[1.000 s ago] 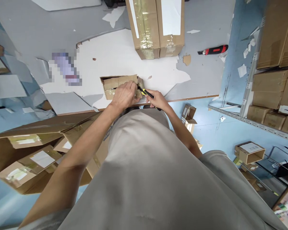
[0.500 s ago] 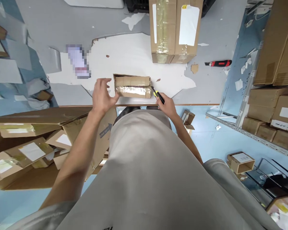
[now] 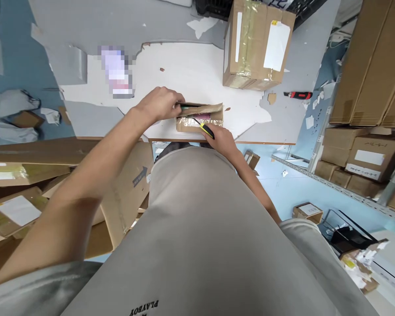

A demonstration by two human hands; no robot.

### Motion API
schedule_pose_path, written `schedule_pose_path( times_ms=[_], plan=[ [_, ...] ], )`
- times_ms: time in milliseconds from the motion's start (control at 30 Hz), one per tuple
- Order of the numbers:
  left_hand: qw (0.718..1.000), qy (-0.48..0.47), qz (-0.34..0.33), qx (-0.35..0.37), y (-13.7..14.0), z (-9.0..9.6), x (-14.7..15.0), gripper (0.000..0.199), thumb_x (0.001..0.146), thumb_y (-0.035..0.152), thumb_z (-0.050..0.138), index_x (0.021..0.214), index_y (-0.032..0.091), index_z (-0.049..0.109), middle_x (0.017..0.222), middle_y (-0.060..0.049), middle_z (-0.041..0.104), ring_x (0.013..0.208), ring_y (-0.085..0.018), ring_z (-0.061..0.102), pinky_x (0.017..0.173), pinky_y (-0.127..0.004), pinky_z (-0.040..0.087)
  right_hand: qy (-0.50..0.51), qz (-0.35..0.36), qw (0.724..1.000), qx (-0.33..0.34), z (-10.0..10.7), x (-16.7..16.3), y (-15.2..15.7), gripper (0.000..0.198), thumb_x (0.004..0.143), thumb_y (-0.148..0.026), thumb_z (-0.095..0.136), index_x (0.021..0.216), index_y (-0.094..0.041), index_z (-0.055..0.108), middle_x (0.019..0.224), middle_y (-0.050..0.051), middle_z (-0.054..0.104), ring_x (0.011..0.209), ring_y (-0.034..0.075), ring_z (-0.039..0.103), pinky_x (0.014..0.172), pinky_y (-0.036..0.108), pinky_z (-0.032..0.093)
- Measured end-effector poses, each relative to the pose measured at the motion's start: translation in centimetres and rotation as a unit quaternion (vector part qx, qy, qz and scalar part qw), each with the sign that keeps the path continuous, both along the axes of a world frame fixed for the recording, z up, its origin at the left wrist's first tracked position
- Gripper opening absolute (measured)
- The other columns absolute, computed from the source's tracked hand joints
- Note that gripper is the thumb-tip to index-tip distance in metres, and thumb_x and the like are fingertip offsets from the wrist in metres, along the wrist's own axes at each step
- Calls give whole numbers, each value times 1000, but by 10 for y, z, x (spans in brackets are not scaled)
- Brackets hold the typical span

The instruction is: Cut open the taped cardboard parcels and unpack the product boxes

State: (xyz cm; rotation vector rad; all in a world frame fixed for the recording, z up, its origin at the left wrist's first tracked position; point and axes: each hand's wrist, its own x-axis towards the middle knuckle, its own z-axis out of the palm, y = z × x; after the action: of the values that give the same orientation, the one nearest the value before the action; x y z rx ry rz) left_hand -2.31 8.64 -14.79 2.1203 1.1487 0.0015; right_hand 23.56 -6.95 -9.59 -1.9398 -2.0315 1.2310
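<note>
At the near edge of the worktable (image 3: 85,123), roughly midway along it, a small cardboard box (image 3: 213,115) lies flat while a person works it open with both hands. Left hand (image 3: 159,104) is curled over the box's left end, fingers clamped on the lifted top flap; something green and something pink show in the gap beneath. Right hand (image 3: 221,139) is clenched around a yellow-and-black utility knife (image 3: 204,128), its tip touching the taped front face of the box.

Judged from this view, the cut would go best with the blade kept shallow, skimming only the tape so the contents are not scored, and with the stroke drawn along the seam away from the holding fingers, which sit close to the blade's line. Firm downward pressure from the left hand should keep the box from sliding off the edge.

The box's long axis runs parallel to the table's near edge, left to right, opened top facing up. The knife lies slantwise, handle toward the person, tip pointing up-left into the box. A larger taped carton (image 3: 256,44) stands toward the far right corner, a red cutter (image 3: 298,94) near the right edge.
</note>
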Motion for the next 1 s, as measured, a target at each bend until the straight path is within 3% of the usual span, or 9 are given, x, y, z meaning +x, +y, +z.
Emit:
schedule_pose_path(
  times_ms=[167,267,467,600,700,867,1000],
  plan=[
    [999,-4,-49,-1,-12,-4,4,52,91,42,75,138,21,83,137,-19,76,137,-48,68,112,-58,57,-32,-43,999,3,2,-16,5,38,121,-43,57,148,-21,74,139,16,85,128,39,79,109,45,59],
    [998,-6,-55,-5,-17,-4,5,46,99,37,65,136,16,81,130,-22,78,131,-47,71,107,-57,57,-39,-101,994,16,2,-19,-3,43,122,-49,53,148,-21,73,138,17,85,125,40,80,108,45,60],
    [998,-40,-25,-46,6,-7,-1,42,99,38,65,135,20,78,99,-13,81,113,-41,75,99,-51,58,-45,-139,989,0,-2,-41,-15,45,121,-54,50,140,-23,75,133,17,86,122,39,80,106,46,61],
    [996,-70,29,-54,19,-3,-10,40,104,42,62,137,25,76,115,-11,83,112,-36,74,99,-53,57,-56,-150,987,-12,-5,-61,-10,41,120,-52,54,140,-22,74,128,17,87,121,39,81,106,45,62],
    [993,-87,68,-35,10,5,-23,41,112,46,56,141,23,74,126,-10,81,116,-29,72,102,-50,54,-52,-185,981,-23,-8,-68,-2,46,118,-56,59,145,-21,73,120,16,87,117,39,82,107,46,63],
    [992,-73,-54,-87,-30,2,-40,52,93,55,79,136,26,81,127,-11,77,115,-34,76,97,-44,59,-18,-188,980,-66,-11,-72,10,67,106,-52,80,164,-21,67,126,12,87,115,35,85,114,48,63],
    [992,-65,-75,-75,-49,-19,-42,70,89,55,85,153,28,74,141,-14,71,128,-39,74,101,-42,60,-1,-161,982,-97,-13,-84,21,72,103,-43,86,169,-24,65,126,8,87,87,28,87,106,47,68]
  ],
)
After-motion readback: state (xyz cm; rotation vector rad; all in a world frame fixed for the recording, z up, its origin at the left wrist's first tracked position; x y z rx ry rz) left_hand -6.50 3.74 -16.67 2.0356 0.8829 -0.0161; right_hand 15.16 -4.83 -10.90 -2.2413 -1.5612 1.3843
